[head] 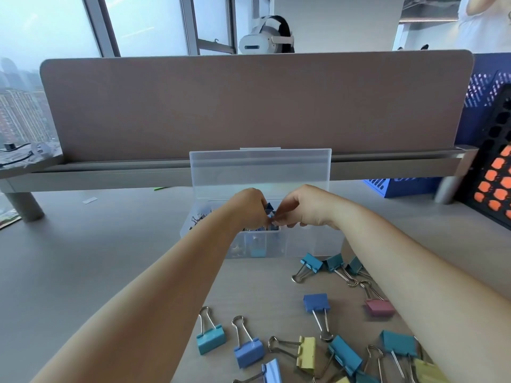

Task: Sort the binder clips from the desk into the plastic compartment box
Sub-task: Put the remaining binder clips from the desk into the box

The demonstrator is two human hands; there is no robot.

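**Finding:** A dark blue binder clip (268, 209) is held pinched between the left grip (249, 207) and the right grip (302, 207), with the fingers of both curled onto it. Both grips are met over the plastic compartment box (304, 244).

**Governing relation:** The box lies directly beneath the grips, so the coming move is judged to be a short downward release. Which compartment lies below cannot be told, as it is covered by the hands. The clip's long axis cannot be read, since only a folded corner of painted metal is shown. Neither hand is nearer; both are on the clip.

**Materials:**
- The box is of clear, smooth, thin-walled plastic, and its lid (260, 170) is stood upright beyond the grips.
- Small dark clips (199, 217) are seen in the compartment left of the grips.
- Behind the grips, towards the person, loose clips are scattered on the matte tabletop (110, 258) — among them a pink clip (380, 306) and a yellow clip (307, 352), boxy bodies with bright wire handles.
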